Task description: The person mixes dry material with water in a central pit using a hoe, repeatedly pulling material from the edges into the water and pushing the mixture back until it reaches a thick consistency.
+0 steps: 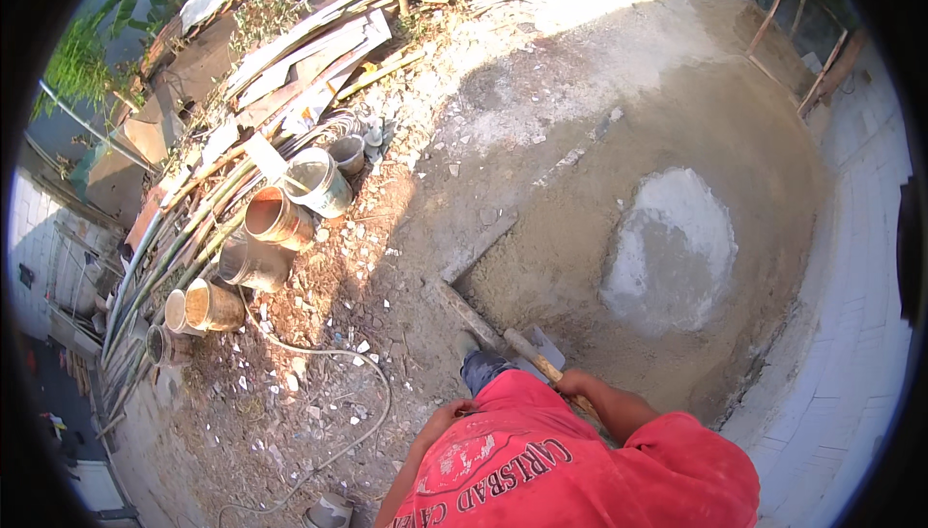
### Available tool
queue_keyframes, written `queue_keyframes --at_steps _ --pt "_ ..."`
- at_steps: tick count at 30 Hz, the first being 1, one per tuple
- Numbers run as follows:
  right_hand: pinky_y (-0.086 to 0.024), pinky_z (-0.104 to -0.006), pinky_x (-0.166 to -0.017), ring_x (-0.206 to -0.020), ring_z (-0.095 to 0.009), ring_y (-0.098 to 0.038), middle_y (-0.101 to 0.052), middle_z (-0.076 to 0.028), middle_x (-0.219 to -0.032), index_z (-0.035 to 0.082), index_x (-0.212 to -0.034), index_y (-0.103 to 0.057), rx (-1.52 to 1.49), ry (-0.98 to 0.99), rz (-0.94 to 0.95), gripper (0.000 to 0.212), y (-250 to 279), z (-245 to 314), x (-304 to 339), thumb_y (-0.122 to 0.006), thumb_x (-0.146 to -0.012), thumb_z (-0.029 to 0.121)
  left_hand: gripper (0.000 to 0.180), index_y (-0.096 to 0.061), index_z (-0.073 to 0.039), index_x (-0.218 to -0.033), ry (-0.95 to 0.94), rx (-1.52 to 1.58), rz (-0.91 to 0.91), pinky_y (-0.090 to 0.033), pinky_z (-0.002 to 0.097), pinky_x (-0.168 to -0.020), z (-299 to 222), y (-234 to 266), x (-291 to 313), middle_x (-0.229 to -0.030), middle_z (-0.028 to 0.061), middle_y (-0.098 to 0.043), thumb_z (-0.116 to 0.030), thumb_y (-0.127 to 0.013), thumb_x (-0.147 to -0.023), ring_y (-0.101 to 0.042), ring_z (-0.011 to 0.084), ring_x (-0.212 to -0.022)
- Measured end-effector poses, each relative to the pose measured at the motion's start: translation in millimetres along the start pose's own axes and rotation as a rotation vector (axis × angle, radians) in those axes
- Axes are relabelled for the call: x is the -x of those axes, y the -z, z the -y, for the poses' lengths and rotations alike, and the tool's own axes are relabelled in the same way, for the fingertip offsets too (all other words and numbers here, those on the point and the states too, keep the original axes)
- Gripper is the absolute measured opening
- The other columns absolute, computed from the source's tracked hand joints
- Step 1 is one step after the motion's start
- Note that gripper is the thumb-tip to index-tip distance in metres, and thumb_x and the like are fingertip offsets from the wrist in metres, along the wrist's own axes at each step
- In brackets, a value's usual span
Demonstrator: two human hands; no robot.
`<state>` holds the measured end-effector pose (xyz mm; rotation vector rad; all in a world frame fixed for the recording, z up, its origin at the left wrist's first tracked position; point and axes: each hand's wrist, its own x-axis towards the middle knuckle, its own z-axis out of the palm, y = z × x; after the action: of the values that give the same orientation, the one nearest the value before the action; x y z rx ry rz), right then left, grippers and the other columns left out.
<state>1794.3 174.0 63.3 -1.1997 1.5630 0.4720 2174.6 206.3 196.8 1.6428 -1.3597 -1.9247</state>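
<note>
My right hand (577, 385) is closed around a thick wooden handle (535, 352) that slants across in front of my red shirt. A pale grey metal shovel blade (547, 347) shows beside the handle; the shirt and handle cover part of it, and how they join is hidden. My left hand (448, 420) rests low against my left side by the shirt's edge, its fingers mostly hidden. Past the handle lies a mound of grey-brown sand (541, 267), with a round patch of whitish-grey powder (672, 248) on it, partly darker in the middle.
Wooden boards (471, 315) edge the sand at its near left corner. Several dirty buckets (277, 219) stand to the left beside piled poles and planks (319, 74). A hose (372, 364) curls over rubble-strewn ground. A white block wall (851, 335) runs along the right.
</note>
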Motion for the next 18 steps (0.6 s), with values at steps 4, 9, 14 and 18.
queue_keyframes --at_steps 4,9,14,18 --pt "-0.054 -0.0407 -0.075 -0.076 -0.028 -0.071 -0.075 -0.015 -0.087 0.001 -0.091 -0.076 -0.013 0.017 -0.102 0.046 24.5 48.4 -53.0 -0.077 -0.079 0.046 0.04 -0.068 0.002 -0.116 0.11 -0.079 -0.122 -0.052 0.0322 -0.089 -33.1 126.6 -38.6 -0.109 0.0102 -0.072 -0.031 -0.07 -0.094 -0.067 0.0165 -0.097" --pt "-0.055 -0.0409 -0.076 -0.074 -0.026 -0.071 -0.075 -0.01 -0.083 0.005 -0.092 -0.076 -0.035 -0.055 -0.109 0.045 102.5 137.0 -65.8 -0.078 -0.077 0.047 0.027 -0.062 -0.004 -0.113 0.318 0.207 -0.634 -0.05 0.0311 -0.057 49.9 353.0 -26.1 -0.093 0.0075 -0.069 -0.025 -0.061 -0.095 -0.062 0.018 -0.065" --pt "-0.056 -0.0401 -0.07 -0.07 -0.023 -0.072 -0.074 -0.009 -0.078 0.004 -0.095 -0.075 -0.009 -0.171 -0.346 0.041 158.0 168.7 -64.7 -0.078 -0.08 0.042 0.037 -0.057 -0.004 -0.122 0.623 0.478 -0.606 -0.055 0.0387 -0.062 92.6 449.4 -26.1 -0.108 0.0124 -0.065 -0.025 -0.062 -0.092 -0.067 0.0259 -0.079" --pt "-0.057 -0.0392 -0.067 -0.069 -0.022 -0.072 -0.074 -0.01 -0.08 0.003 -0.095 -0.075 -0.239 -0.413 -0.412 0.039 168.5 204.4 -64.6 -0.079 -0.079 0.039 0.034 -0.058 -0.004 -0.12 0.693 0.123 -0.233 -0.055 0.0408 -0.061 56.4 488.1 -129.9 -0.102 0.012 -0.066 -0.024 -0.061 -0.092 -0.067 0.0261 -0.077"
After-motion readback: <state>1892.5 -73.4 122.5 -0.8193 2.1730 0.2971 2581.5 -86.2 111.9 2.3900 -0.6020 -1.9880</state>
